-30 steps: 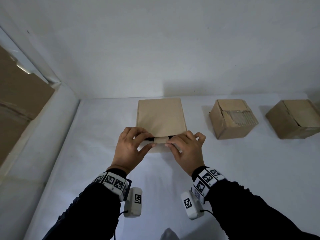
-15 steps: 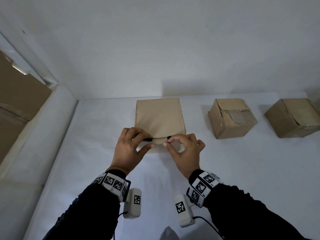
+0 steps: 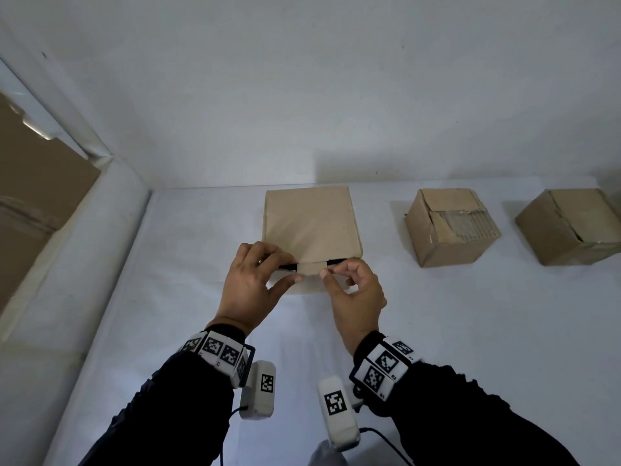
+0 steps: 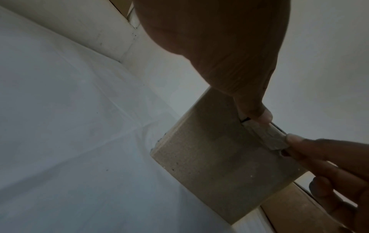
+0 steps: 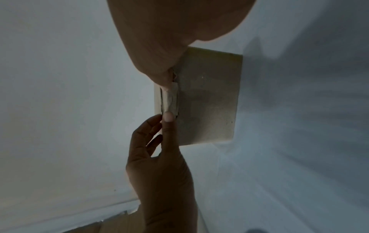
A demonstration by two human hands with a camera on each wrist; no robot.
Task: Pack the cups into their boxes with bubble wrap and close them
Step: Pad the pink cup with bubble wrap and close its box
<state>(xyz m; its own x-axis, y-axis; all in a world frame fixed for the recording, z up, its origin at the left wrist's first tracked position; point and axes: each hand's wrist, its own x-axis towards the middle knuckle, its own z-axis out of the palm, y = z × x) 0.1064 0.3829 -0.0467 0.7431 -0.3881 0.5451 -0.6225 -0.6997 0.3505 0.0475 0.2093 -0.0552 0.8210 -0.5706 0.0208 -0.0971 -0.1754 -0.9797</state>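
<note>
A brown cardboard box (image 3: 311,227) lies flat on the white table, its lid down. A small tab (image 3: 309,268) sticks out at the lid's front edge over a dark slot. My left hand (image 3: 289,270) grips the front edge left of the tab, fingers curled on top and thumb on the front face. My right hand (image 3: 327,273) pinches the tab's right end between thumb and forefinger, its other fingers curled. The left wrist view shows the tab (image 4: 265,135) between both hands' fingertips; it shows again as the tab (image 5: 169,97) in the right wrist view. No cup or bubble wrap shows.
Two more brown boxes stand to the right: a nearer box (image 3: 450,227) with clear plastic on its top, and a farther box (image 3: 571,223) by the right edge. The white wall runs close behind them. A cardboard panel (image 3: 33,203) leans behind the ledge at left.
My right hand has lifted its fingers off the lid and curled them, now pinching the tab's right end; its wrist has swung left. The left hand has barely moved.
</note>
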